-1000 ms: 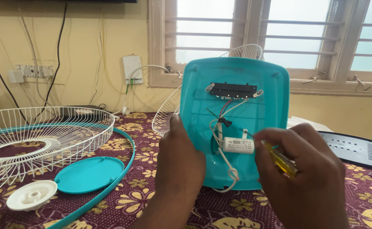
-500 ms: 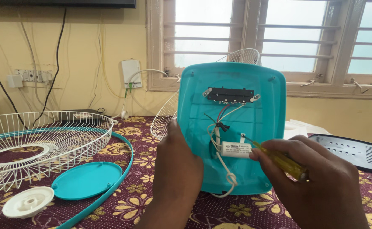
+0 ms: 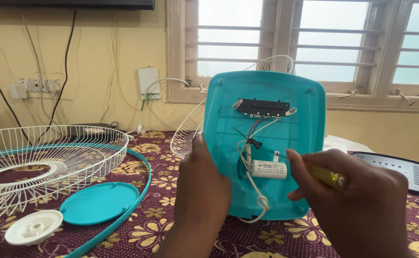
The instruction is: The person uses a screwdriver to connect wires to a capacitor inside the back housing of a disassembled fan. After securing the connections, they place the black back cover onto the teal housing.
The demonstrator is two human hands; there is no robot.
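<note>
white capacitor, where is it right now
In the head view the white capacitor sits at centre, low on the inner face of the upright teal fan panel, under the black switch strip, between the left hand and the right hand.

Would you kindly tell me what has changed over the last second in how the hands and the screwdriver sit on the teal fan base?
The right hand has turned the yellow-handled screwdriver from upright in its grip to lying nearly level, its tip toward the white capacitor. The left hand still holds the teal base upright. The wire guard, round teal cover and white cap have stayed put.
</note>
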